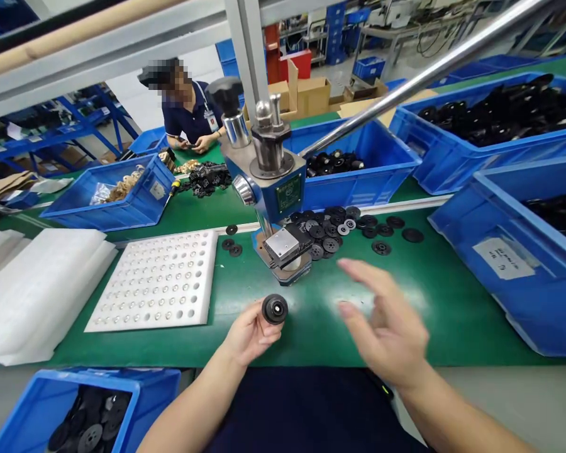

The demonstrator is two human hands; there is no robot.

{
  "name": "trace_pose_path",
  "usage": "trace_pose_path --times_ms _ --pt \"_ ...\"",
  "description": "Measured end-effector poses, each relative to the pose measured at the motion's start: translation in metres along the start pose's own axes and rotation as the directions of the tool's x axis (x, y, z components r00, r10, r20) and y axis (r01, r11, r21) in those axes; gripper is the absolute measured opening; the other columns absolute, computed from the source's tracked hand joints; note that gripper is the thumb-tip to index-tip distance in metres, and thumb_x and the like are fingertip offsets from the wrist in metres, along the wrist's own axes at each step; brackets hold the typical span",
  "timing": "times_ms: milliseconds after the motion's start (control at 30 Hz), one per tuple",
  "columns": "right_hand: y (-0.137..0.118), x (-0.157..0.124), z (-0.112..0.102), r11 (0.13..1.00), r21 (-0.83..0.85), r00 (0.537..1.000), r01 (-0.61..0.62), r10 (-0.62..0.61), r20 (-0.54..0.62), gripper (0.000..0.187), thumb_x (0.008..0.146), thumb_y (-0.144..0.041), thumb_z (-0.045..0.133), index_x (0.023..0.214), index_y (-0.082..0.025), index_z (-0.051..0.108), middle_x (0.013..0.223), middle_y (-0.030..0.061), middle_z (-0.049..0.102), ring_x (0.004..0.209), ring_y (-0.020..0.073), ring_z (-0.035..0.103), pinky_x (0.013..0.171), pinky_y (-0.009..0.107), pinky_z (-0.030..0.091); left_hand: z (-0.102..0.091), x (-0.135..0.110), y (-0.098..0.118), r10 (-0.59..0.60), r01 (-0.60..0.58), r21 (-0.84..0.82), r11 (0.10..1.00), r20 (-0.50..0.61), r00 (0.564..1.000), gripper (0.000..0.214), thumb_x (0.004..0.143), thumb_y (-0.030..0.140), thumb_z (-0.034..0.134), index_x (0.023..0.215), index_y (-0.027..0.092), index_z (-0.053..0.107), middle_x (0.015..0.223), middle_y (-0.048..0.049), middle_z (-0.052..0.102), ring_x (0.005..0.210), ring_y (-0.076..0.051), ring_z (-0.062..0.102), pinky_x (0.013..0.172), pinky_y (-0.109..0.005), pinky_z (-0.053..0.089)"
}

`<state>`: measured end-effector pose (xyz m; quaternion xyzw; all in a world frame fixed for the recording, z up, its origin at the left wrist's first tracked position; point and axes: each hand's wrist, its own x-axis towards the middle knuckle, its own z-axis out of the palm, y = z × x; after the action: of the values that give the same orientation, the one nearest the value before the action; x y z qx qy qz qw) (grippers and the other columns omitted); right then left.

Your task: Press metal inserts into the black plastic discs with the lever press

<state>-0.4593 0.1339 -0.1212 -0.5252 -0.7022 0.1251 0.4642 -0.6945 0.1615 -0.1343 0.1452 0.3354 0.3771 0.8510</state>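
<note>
My left hand (249, 333) pinches a small black round wheel (274, 309) with a pale centre, held just above the green table near its front edge. My right hand (387, 324) hovers open to the right of it, fingers stretched and blurred by motion, holding nothing. Straight ahead stands a blue hand press (268, 182) with a grey block at its foot (285, 245) and a long steel lever (429, 72) running up to the right. A heap of loose black discs (339, 226) lies beside the press.
A white foam tray with rows of holes (158, 280) lies left, stacked foam sheets (33, 289) beyond it. Blue bins of black parts stand at right (509, 264), at back (358, 167) and by my left knee (89, 409). Another person (188, 110) works across the table.
</note>
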Motion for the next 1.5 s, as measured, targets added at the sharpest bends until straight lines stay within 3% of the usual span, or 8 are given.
trace_pose_path --times_ms 200,433,633,800,1000,1267,1433,1500 --pt "-0.015 -0.013 0.04 0.951 0.282 0.952 -0.127 0.037 0.305 0.035 0.092 -0.026 0.06 0.127 -0.024 0.061 0.13 0.0115 0.062 0.123 0.0234 0.059 0.104 0.044 0.052 -0.011 0.007 -0.014 -0.064 0.062 -0.051 0.997 -0.034 0.997 0.024 0.077 0.03 0.076 0.079 0.014 0.058 0.064 0.001 0.053 0.042 -0.004 0.036 0.036 -0.013 0.021" --pt "-0.018 -0.016 0.05 0.95 0.285 0.956 -0.125 0.039 0.291 0.039 0.089 -0.029 0.065 0.127 -0.021 0.06 0.122 0.0123 0.065 0.117 0.0241 0.061 0.1 0.044 0.054 -0.016 0.009 -0.032 -0.179 0.177 0.037 0.984 0.078 0.981 0.037 0.078 0.046 0.077 0.077 0.014 0.058 0.051 0.0046 0.049 0.036 -0.004 0.033 0.034 -0.013 0.017" --pt "-0.015 -0.021 0.053 0.944 0.294 0.948 -0.148 0.051 0.313 0.042 0.086 -0.032 0.069 0.126 -0.021 0.059 0.121 0.0118 0.065 0.115 0.024 0.061 0.101 0.044 0.053 -0.018 0.012 -0.042 -0.229 0.224 0.069 0.972 0.077 0.97 0.042 0.077 0.049 0.077 0.071 0.014 0.055 0.046 0.0054 0.046 0.033 -0.003 0.032 0.035 -0.014 0.016" --pt "-0.012 -0.022 0.054 0.937 0.285 0.935 -0.205 0.101 0.339 0.043 0.086 -0.032 0.069 0.126 -0.022 0.059 0.119 0.0115 0.066 0.111 0.0239 0.063 0.096 0.042 0.056 -0.026 0.018 -0.05 -0.19 0.188 0.054 0.981 0.043 0.981 0.049 0.083 0.062 0.066 0.081 0.014 0.058 0.047 0.007 0.043 0.034 -0.003 0.029 0.035 -0.015 0.014" --pt "-0.002 -0.024 0.047 0.93 0.322 0.938 -0.18 0.064 0.339 0.032 0.097 -0.029 0.049 0.126 -0.021 0.061 0.117 0.0114 0.069 0.102 0.0192 0.067 0.084 0.033 0.059 -0.028 0.022 -0.049 -0.134 0.13 0.152 0.98 0.014 0.991 0.055 0.078 0.067 0.069 0.082 0.013 0.059 0.046 0.0068 0.044 0.035 -0.003 0.028 0.035 -0.016 0.012" --pt "0.011 -0.025 0.041 0.933 0.264 0.898 -0.244 0.115 0.424 0.024 0.088 -0.022 0.059 0.11 -0.02 0.068 0.106 0.008 0.072 0.092 0.0171 0.068 0.082 0.031 0.058 -0.04 0.027 -0.061 -0.072 0.097 0.352 0.931 -0.082 0.994 0.056 0.075 0.07 0.068 0.072 0.016 0.055 0.042 0.0066 0.044 0.033 -0.003 0.027 0.038 -0.018 0.011" --pt "0.01 -0.02 0.034 0.953 0.244 0.893 -0.178 0.052 0.448 0.032 0.092 -0.017 0.047 0.116 -0.023 0.067 0.106 0.0064 0.073 0.095 0.0172 0.069 0.087 0.032 0.057 -0.022 0.027 -0.054 -0.073 0.126 0.404 0.906 -0.145 0.987 0.065 0.062 0.08 0.07 0.066 0.016 0.055 0.038 0.008 0.041 0.032 -0.003 0.022 0.036 -0.019 0.009" --pt "0.008 -0.019 0.033 0.952 0.236 0.885 -0.195 0.067 0.461 0.034 0.089 -0.019 0.054 0.122 -0.023 0.064 0.113 0.0075 0.071 0.093 0.0176 0.069 0.085 0.032 0.057 -0.01 0.027 -0.052 -0.073 0.132 0.428 0.894 -0.152 0.986 0.069 0.056 0.083 0.069 0.065 0.016 0.055 0.037 0.0082 0.04 0.032 -0.003 0.023 0.035 -0.019 0.011"
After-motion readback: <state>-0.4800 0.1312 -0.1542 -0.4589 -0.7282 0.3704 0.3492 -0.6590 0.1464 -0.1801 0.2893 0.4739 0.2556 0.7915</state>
